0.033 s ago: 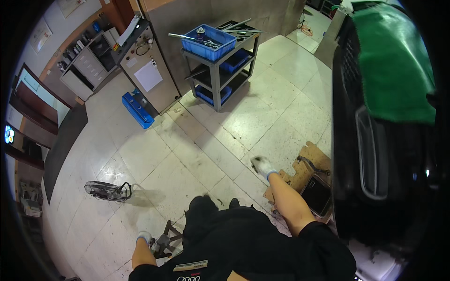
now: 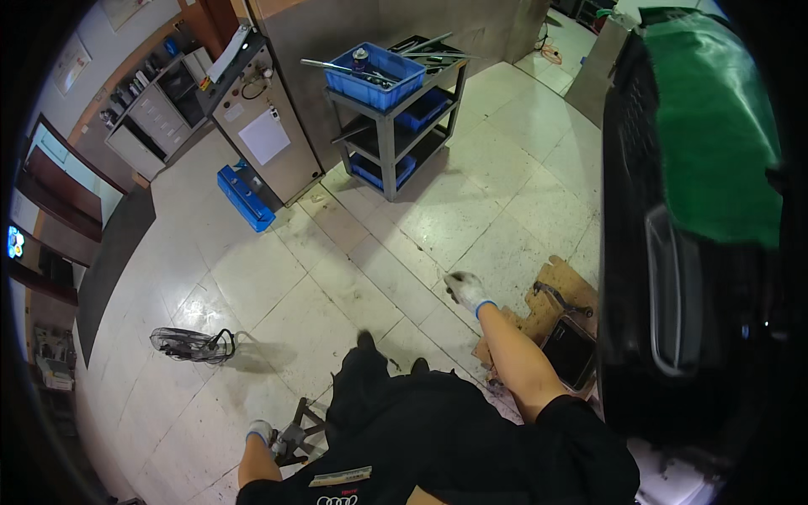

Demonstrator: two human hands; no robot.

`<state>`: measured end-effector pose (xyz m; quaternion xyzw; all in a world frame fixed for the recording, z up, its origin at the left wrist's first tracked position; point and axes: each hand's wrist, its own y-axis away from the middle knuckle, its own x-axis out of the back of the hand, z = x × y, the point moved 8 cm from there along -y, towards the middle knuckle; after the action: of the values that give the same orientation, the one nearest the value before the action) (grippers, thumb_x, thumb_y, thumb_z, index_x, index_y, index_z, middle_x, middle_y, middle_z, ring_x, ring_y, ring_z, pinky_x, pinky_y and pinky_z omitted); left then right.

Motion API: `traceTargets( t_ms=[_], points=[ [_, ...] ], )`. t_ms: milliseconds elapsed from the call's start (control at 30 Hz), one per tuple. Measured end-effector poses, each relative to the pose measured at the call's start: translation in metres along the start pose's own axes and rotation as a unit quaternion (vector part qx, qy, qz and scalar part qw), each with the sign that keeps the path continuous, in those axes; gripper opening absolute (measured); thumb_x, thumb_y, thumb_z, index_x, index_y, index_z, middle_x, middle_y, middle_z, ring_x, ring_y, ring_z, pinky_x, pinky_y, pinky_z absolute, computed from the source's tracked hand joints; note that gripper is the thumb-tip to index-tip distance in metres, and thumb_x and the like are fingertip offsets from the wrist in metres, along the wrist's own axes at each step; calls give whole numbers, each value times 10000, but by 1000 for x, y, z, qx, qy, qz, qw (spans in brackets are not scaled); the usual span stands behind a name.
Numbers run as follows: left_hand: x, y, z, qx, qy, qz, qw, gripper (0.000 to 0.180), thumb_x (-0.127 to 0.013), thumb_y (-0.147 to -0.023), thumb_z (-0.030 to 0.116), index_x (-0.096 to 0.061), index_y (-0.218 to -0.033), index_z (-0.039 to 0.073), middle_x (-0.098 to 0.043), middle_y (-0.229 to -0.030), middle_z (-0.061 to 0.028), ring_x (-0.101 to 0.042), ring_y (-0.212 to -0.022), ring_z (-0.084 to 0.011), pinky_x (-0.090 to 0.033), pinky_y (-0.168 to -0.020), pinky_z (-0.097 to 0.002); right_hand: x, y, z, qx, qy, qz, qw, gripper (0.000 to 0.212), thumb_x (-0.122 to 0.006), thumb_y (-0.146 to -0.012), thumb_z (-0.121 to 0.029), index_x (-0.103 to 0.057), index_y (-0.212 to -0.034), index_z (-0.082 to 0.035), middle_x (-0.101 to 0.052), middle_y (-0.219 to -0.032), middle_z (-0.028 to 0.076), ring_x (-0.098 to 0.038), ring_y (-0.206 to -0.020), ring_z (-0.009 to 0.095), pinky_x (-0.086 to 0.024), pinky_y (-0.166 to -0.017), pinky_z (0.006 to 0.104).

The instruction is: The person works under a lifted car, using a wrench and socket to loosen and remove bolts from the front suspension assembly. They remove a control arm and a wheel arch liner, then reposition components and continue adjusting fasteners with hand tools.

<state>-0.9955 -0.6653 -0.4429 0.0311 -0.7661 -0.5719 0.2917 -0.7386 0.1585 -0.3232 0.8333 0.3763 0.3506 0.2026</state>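
My right hand, in a white glove with dark smudges, hangs over the tiled floor in front of me. Its fingers are loosely bent and apart, and nothing shows in them. Low on the left, my gloved left hand is closed at the edge of a small dark stool with splayed legs; its fingertips are partly hidden. A flattened cardboard sheet lies to the right of my right hand. On it are a curved metal arm and a dark rectangular tray-like part.
A black car with a green cover stands at right. Ahead is a tool cart carrying a blue bin. A floor fan sits at left, and a long blue case lies by a cabinet.
My right hand has shifted slightly left. My left foot shows a little further forward. The car appears slightly further right in view. My left hand stays at the stool.
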Motion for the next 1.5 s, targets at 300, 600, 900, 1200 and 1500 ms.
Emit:
traceTargets(
  t_ms=[300, 600, 900, 1200, 1500],
  points=[
    [-61, 8, 330, -294, -268, -55, 916, 209, -542, -937, 189, -710, -904, 69, -673, -752, -130, -630, -636, -264, -492, -533, -461, -2, -103, -20, -182, -52, -14, 982, 424, -641, -949, -361, -654, -1098, 35, -683, -838, 138, -657, -674, 236, -551, -576, 427],
    [155, 318, 873, -517, 162, -32, 840, 247, -606, -973, 169, -686, -1145, 10, -604, -782, -43, -589, -636, -152, -555, -526, -326, 68, -64, 120, -316, -149, 123, 929, 250, -593, -924, -255, -667, -919, -16, -681, -771, 193, -683, -630, 310, -562, -568, 461],
    [67, 473, 1031, -594, -34, -57, 802, 318, -601, -985, 173, -672, -1216, -34, -735, -997, -132, -696, -818, -165, -556, -739, -294, 47, -277, 31, -218, 83, -117, 965, 350, -578, -960, -299, -696, -980, 29, -714, -878, 162, -686, -718, 301, -549, -669, 461],
    [-1, 585, 1246, -580, -268, 227, 735, 437, -518, -967, 291, -600, -1306, 28, -658, -1240, -249, -631, -1149, -413, -490, -999, -487, 284, -531, -195, -138, -363, 79, 918, 256, -622, -985, -228, -680, -1112, -13, -696, -807, 104, -644, -638, 177, -551, -584, 324],
    [-9, 488, 1359, -446, -204, 276, 826, 487, -614, -889, 290, -566, -1242, -43, -593, -1313, -318, -593, -1238, -422, -480, -1047, -468, 299, -564, -245, -152, -197, 40, 968, 299, -640, -998, -276, -669, -1156, -23, -660, -823, 45, -579, -633, 128, -529, -594, 300]
  ],
)
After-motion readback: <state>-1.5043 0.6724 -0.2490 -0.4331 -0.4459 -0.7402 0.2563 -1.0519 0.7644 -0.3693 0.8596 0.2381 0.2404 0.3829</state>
